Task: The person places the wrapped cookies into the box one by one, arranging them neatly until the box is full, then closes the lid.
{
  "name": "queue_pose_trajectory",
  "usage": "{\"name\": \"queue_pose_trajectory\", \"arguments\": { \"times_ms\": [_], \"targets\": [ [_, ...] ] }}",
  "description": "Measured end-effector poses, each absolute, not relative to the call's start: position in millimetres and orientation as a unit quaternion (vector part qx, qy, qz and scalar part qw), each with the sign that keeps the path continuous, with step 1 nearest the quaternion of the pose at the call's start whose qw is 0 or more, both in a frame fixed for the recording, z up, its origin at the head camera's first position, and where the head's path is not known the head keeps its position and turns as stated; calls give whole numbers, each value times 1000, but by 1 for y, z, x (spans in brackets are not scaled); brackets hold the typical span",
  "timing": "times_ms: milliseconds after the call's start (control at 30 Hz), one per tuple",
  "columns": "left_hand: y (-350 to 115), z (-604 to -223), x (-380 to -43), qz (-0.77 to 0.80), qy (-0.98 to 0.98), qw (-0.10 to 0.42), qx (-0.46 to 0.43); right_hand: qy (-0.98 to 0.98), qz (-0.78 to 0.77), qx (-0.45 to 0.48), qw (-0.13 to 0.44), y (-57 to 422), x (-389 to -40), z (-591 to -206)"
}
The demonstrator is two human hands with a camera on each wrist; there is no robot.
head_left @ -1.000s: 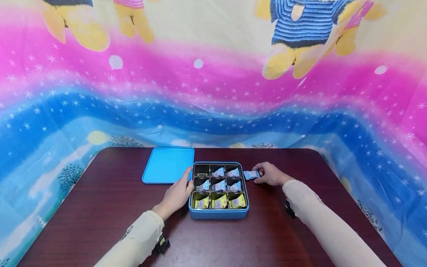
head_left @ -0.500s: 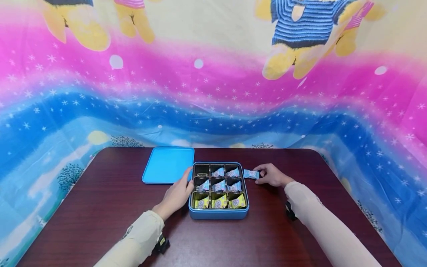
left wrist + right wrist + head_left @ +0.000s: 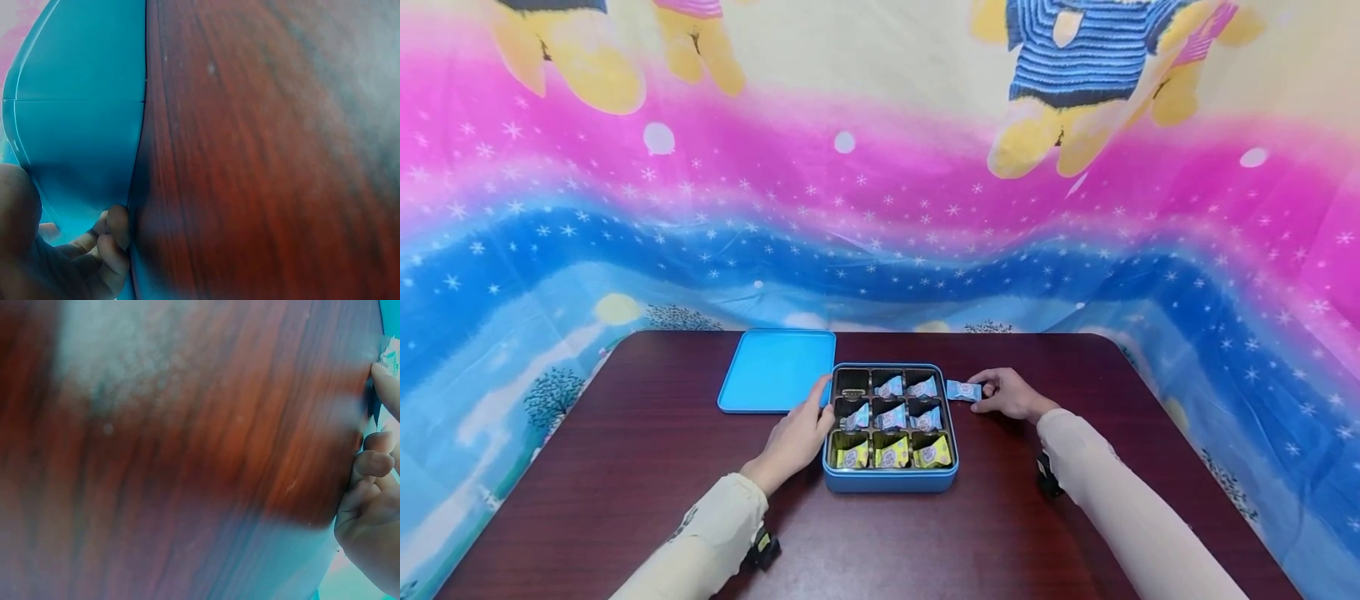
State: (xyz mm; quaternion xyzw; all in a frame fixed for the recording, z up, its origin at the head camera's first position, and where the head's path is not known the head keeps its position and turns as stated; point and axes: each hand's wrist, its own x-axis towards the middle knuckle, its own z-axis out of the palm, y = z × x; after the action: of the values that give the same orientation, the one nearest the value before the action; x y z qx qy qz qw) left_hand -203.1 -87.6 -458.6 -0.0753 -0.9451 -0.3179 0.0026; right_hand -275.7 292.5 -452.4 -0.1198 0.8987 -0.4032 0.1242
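A blue tin box (image 3: pixel 891 482) with a divided dark tray stands on the table. Blue-wrapped candies (image 3: pixel 891 417) sit in its back and middle rows, yellow-wrapped candies (image 3: pixel 892 454) in the front row. The back left compartment shows its bare floor. My left hand (image 3: pixel 792 442) holds the box at its left side; in the left wrist view its bent fingers (image 3: pixel 115 234) touch the blue wall. Just right of the box, my right hand (image 3: pixel 1009 394) pinches one end of a blue-wrapped candy (image 3: pixel 961 391). The right wrist view shows only part of that candy (image 3: pixel 392 356).
A light blue square lid (image 3: pixel 778 371) lies on the dark wooden table (image 3: pixel 655 467), behind and left of the box. A patterned cloth (image 3: pixel 880 217) hangs around the table's back and sides.
Over the last second the candy in my right hand has turned slightly and its printed face shows more plainly. The left hand and the box stay in place.
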Motion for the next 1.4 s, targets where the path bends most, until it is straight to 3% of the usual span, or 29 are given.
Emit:
{"name": "queue_pose_trajectory", "arguments": {
  "times_ms": [1400],
  "targets": [
    [-88,-460,-202,-318,-945,9,-78,898,-412,-100,118,298,-275,-453]
  ]
}}
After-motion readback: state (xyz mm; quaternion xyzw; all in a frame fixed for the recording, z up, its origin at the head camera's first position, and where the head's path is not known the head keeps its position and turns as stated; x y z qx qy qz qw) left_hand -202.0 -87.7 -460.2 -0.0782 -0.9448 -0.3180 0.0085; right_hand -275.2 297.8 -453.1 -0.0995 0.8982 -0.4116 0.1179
